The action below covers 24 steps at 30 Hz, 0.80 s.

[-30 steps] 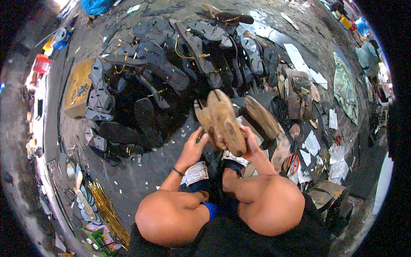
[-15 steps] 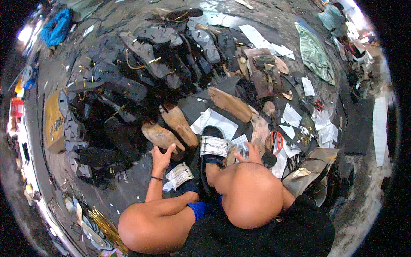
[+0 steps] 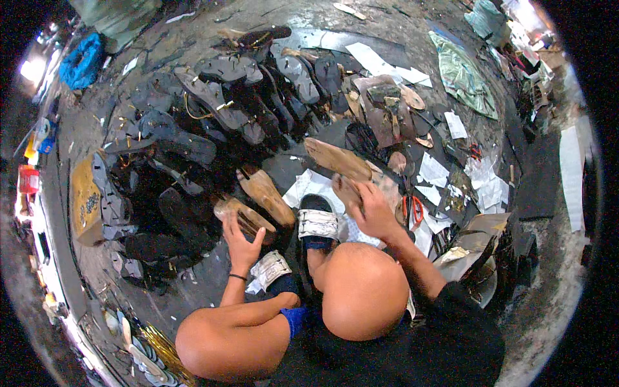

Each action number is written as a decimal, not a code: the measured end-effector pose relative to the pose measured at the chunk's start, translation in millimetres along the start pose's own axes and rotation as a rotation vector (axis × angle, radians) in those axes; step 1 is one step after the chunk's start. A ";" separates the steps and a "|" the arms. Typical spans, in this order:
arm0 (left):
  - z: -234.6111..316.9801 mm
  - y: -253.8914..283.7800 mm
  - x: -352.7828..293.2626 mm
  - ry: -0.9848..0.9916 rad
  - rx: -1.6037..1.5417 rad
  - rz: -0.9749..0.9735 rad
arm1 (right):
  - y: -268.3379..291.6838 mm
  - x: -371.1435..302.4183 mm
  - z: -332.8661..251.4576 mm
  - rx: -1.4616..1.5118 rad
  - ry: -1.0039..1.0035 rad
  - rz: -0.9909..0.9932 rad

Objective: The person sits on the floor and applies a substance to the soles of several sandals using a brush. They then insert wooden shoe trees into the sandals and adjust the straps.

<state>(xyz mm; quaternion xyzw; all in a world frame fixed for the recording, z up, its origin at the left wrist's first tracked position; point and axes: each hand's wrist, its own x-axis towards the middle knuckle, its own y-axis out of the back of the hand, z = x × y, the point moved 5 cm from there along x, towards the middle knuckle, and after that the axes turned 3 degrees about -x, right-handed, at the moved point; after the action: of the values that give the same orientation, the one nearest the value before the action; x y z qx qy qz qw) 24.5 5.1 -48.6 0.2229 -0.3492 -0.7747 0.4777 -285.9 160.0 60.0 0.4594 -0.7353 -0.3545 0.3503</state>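
Note:
My left hand (image 3: 242, 245) lies over a brown wooden shoe last (image 3: 256, 222), its fingers stretched along one side and the thumb apart. Right beside that last is a second wooden last (image 3: 269, 195), lying at a slant. My right hand (image 3: 375, 213) grips another wooden last (image 3: 345, 191), raised near my right foot; the fingers cover part of it. Beyond it a longer wooden last (image 3: 336, 159) rests on the dark floor mat. My feet wear dark sandals with white straps (image 3: 318, 225).
Dark sandals and soles (image 3: 222, 103) are heaped at the far left beside a yellowish box (image 3: 87, 200). Red-handled scissors (image 3: 414, 210) and paper scraps (image 3: 433, 170) lie to the right. A green cloth sheet (image 3: 465, 74) is spread at the far right.
My right hand has moved forward and up from beside my right foot with a wooden last in it. My left hand has loosened, its fingers now stretched over the left last.

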 end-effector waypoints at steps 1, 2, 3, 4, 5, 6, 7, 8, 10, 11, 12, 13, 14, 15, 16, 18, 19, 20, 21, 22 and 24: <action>5.5 -0.6 -1.3 0.011 -0.010 -0.007 | 1.2 24.3 -8.1 -0.022 0.026 -0.012; 4.9 -0.1 -3.6 0.012 -0.005 0.002 | -1.3 50.1 -18.4 -0.043 0.060 -0.024; 1.0 1.2 -7.0 0.014 0.006 0.016 | -12.4 77.4 -23.8 -0.088 0.017 -0.046; 4.0 -1.6 -4.7 0.004 0.002 0.025 | -19.9 102.1 -25.1 -0.150 -0.033 -0.060; 11.3 -3.1 -2.9 0.033 -0.025 -0.006 | -34.2 121.6 -21.5 -0.193 -0.100 -0.103; 11.8 -4.0 -4.4 0.024 -0.023 -0.013 | -57.8 138.5 -17.9 -0.224 -0.161 -0.153; 11.4 -16.4 -3.2 0.014 -0.044 -0.044 | -79.5 144.9 0.9 -0.278 -0.243 -0.214; 7.0 -17.2 -4.2 0.007 -0.039 -0.050 | -107.1 140.8 9.7 -0.343 -0.153 -0.209; 0.7 -8.0 -10.4 0.029 -0.051 -0.052 | -135.6 133.3 1.1 -0.506 0.104 -0.113; -0.8 -5.9 -13.9 0.051 -0.054 -0.058 | -141.3 128.4 -1.1 -0.465 0.081 -0.178; -2.0 -5.0 -15.4 0.070 -0.058 -0.068 | -145.6 123.4 -1.2 -0.426 0.052 -0.244; -1.9 -3.8 -15.0 0.073 -0.040 -0.046 | -149.1 120.1 1.0 -0.389 0.019 -0.309; 0.1 -5.6 -13.1 0.065 -0.026 -0.037 | -150.8 117.5 5.6 -0.298 -0.076 -0.339; 2.8 -8.7 -11.2 0.054 -0.014 -0.030 | -155.2 115.8 8.8 -0.208 -0.173 -0.365; 4.2 -12.9 -11.3 0.089 -0.065 -0.032 | -156.6 111.9 15.2 -0.115 -0.273 -0.387; -2.7 -7.4 -16.6 0.183 -0.147 -0.003 | -136.7 113.9 11.3 -0.115 -0.149 -0.251; -6.2 -7.8 -17.2 0.214 -0.154 -0.023 | -114.8 112.5 18.0 -0.187 -0.055 -0.102; -4.8 -9.6 -16.9 0.230 -0.162 -0.026 | -91.7 106.8 29.4 -0.268 0.036 0.048; -3.2 -11.0 -17.0 0.247 -0.166 -0.025 | -84.3 97.3 50.1 -0.410 0.010 0.028; 0.8 -17.0 -14.2 0.254 -0.184 -0.035 | -75.4 84.4 73.8 -0.571 -0.026 0.008; -0.2 -26.3 -9.9 0.301 -0.196 -0.044 | -75.5 75.0 109.8 -0.529 -0.187 -0.292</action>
<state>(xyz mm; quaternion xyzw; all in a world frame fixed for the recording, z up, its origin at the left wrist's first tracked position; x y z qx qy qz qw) 13.7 21.7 -68.4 0.2964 -0.1917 -0.7733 0.5267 -370.9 87.9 -44.7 0.4184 -0.5727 -0.6209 0.3337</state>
